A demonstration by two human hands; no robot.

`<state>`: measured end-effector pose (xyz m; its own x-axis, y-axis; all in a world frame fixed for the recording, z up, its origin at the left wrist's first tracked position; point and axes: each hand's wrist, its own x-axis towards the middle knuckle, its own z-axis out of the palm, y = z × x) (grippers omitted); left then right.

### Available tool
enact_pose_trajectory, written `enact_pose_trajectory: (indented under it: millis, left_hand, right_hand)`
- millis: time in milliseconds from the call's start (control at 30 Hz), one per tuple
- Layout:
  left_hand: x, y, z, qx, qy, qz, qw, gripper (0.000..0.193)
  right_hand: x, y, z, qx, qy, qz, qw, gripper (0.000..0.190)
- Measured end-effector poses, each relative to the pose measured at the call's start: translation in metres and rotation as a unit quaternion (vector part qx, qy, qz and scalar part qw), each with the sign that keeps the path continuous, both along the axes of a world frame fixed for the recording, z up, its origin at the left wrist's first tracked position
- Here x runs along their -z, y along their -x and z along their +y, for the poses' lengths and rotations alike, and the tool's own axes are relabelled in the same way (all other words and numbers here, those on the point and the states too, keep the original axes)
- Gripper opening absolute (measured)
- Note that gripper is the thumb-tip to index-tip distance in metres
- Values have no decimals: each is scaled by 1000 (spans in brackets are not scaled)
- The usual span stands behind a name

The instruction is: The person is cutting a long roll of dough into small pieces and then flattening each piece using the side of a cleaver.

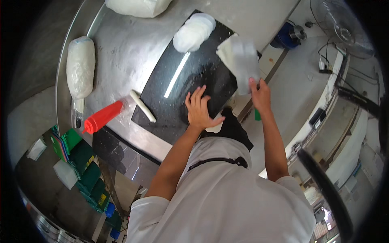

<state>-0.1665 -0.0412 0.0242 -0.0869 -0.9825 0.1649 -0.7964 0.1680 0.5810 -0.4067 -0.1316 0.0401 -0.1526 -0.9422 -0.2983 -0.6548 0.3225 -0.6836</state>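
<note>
My left hand point(199, 111) rests, fingers spread, over the near edge of a glossy black stone slab point(152, 91) and holds nothing. My right hand point(262, 95) grips a broad flat metal blade point(244, 63) by its near end; motion blurs it. The blade hangs over the slab's right edge, partly covering a folded whitish cloth point(225, 51). A fanned pile of thin white round dough sheets point(194, 32) lies at the slab's far end. Along its left edge lies a white dough stick point(142, 106).
The slab sits on a stainless steel table point(121, 54) with a raised left rim. A red squeeze bottle point(103, 117) lies there, plus a plastic-wrapped white bundle point(81, 68) and a white bag point(139, 6) behind. Green crates point(88, 173) stand lower left; a blue bucket point(284, 38) is right.
</note>
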Motion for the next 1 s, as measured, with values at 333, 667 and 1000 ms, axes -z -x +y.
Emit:
enact_pose_trajectory:
  millis: [333, 667, 1000]
  left_hand:
    - [-44, -6, -94, -93, -26, 315, 944, 63]
    - [-7, -37, -52, -96, 19, 371, 924, 50]
    - [-3, -42, 16, 56, -85, -193, 976, 107]
  right_hand:
    - [-50, -13, 175, 220, -32, -136, 965, 39]
    - [-19, -30, 224, 8, -34, -77, 996, 49]
    - [1, -83, 140, -303, -82, 35, 949, 65]
